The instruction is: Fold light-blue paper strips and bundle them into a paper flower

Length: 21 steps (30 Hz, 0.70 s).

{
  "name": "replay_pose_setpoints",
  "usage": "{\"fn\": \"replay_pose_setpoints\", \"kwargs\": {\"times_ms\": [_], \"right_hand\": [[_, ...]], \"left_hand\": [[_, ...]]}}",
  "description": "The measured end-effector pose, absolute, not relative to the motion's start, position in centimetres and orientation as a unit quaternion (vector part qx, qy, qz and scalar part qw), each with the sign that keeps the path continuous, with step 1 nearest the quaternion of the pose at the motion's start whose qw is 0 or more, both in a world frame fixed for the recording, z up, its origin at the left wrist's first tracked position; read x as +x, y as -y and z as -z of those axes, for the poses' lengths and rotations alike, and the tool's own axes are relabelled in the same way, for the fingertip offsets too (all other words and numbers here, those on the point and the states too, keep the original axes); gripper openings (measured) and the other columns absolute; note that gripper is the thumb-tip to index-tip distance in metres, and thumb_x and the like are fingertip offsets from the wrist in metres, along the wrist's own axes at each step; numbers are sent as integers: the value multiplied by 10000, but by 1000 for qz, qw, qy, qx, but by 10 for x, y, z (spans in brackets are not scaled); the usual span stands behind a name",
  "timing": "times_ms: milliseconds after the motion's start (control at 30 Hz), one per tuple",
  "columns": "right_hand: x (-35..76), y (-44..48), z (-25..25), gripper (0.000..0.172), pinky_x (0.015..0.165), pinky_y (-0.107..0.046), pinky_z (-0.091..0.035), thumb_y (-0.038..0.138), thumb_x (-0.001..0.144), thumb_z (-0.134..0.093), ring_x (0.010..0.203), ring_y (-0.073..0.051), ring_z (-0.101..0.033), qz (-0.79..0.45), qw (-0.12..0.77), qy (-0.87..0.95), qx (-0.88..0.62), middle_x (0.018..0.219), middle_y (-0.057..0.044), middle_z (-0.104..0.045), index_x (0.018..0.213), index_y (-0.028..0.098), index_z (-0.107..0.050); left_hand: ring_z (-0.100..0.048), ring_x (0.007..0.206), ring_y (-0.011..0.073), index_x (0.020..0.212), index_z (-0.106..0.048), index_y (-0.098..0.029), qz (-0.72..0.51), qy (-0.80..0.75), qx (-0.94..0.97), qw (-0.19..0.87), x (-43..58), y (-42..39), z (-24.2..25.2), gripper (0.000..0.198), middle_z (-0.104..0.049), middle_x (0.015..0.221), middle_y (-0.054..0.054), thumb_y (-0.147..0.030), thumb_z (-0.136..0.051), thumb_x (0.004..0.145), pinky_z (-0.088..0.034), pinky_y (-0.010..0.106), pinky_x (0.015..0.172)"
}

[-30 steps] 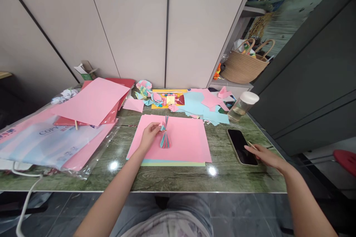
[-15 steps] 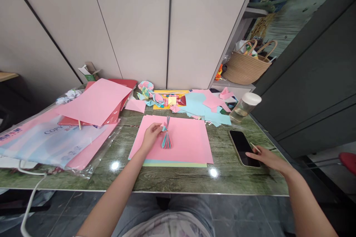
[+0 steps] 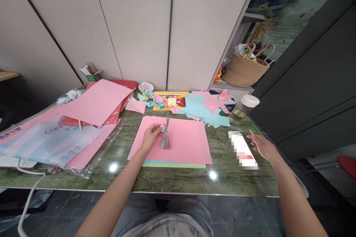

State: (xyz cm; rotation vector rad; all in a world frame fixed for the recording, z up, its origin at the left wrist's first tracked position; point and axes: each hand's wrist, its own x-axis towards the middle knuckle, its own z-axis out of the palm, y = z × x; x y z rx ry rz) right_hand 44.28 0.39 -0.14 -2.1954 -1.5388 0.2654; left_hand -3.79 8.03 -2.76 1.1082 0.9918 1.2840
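Note:
A pleated pink and blue paper bundle (image 3: pixel 166 141), pinched in at its middle, lies on a stack of pink sheets (image 3: pixel 191 140). My left hand (image 3: pixel 151 136) rests on the stack with its fingertips closed on the small blue and pink folded part at the bundle's left side. At the right, my right hand (image 3: pixel 261 146) is raised just beside the phone (image 3: pixel 241 150), holding a thin pale stick (image 3: pixel 251 132) between its fingers. The phone lies flat with its screen lit and pixelated.
Paper flowers (image 3: pixel 146 90), a yellow sheet with beads and blue and pink scraps (image 3: pixel 194 104) line the back. A lidded jar (image 3: pixel 242 110) stands at the back right. Plastic-wrapped paper (image 3: pixel 55 137) and red folders with a pink sheet (image 3: pixel 97 100) cover the left.
The phone's screen has gone from dark to lit. My right hand has lifted off the phone and moved up, still with the stick. My left hand has hardly moved.

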Motion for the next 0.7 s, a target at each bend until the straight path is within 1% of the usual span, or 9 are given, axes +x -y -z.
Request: {"fn": "replay_pose_setpoints", "kwargs": {"times_ms": [67,100,133,167,267,367,433,600,700], "right_hand": [[432,-24,-5,411,648,-281,-456,393,838,-306,814,-200,-604,-56,183,656,-730,951,-94,-638,1082,181,-560],[425,-36,-7,401,720,-293,-442,370,837,-320,904,-210,-577,-48,181,674,-714,1038,-96,-610,1125,190,-534],[418,-49,-8,399,755,-299,-430,352,837,-328,936,-215,-561,-40,181,689,-701,1067,-99,-596,1147,191,-521],[411,-61,-9,398,762,-301,-427,332,839,-330,935,-219,-558,-27,170,719,-673,1069,-112,-592,1146,172,-525],[394,-95,-7,333,780,-279,-423,287,827,-367,928,-204,-559,-33,160,754,-636,1040,-84,-612,1055,194,-589],[382,-116,-1,278,792,-290,-427,248,800,-413,901,-205,-564,-31,154,769,-620,973,-71,-634,971,201,-627],[376,-121,2,263,805,-304,-427,212,777,-437,896,-211,-561,-21,158,771,-617,951,-85,-627,954,184,-631],[344,-96,-3,336,879,-390,-390,141,778,-384,1008,-253,-495,31,207,745,-634,1060,-137,-544,1067,142,-555],[299,-53,-6,329,894,-384,-392,164,816,-348,1009,-224,-490,34,234,746,-622,1070,-104,-535,1100,175,-514]], "left_hand": [[-611,709,162,896,-575,-163,-546,-418,465,558,-39,-81,30,313,-629,837,43,-372,-611,665,-467,292,671],[-614,721,169,899,-575,-163,-546,-417,462,560,-39,-82,31,321,-629,841,45,-375,-614,660,-471,302,682],[-616,734,175,901,-574,-162,-546,-417,460,563,-39,-83,32,329,-628,844,46,-377,-617,656,-473,310,693],[-617,748,180,904,-574,-162,-545,-417,458,565,-40,-83,34,335,-628,845,47,-380,-619,653,-475,316,703],[-617,768,184,914,-574,-162,-543,-421,456,565,-40,-84,35,349,-627,852,46,-391,-617,654,-478,322,719],[-619,755,177,911,-575,-168,-546,-418,455,565,-40,-85,36,340,-627,868,46,-395,-611,661,-476,321,726],[-619,746,172,907,-576,-170,-547,-414,455,567,-40,-85,35,328,-628,873,46,-388,-611,664,-474,319,729],[-621,733,175,904,-571,-168,-549,-412,444,577,-40,-86,36,318,-624,827,35,-360,-625,655,-475,326,722],[-622,722,170,892,-577,-175,-552,-408,440,579,-40,-86,36,307,-623,832,29,-357,-629,651,-474,331,723]]}}
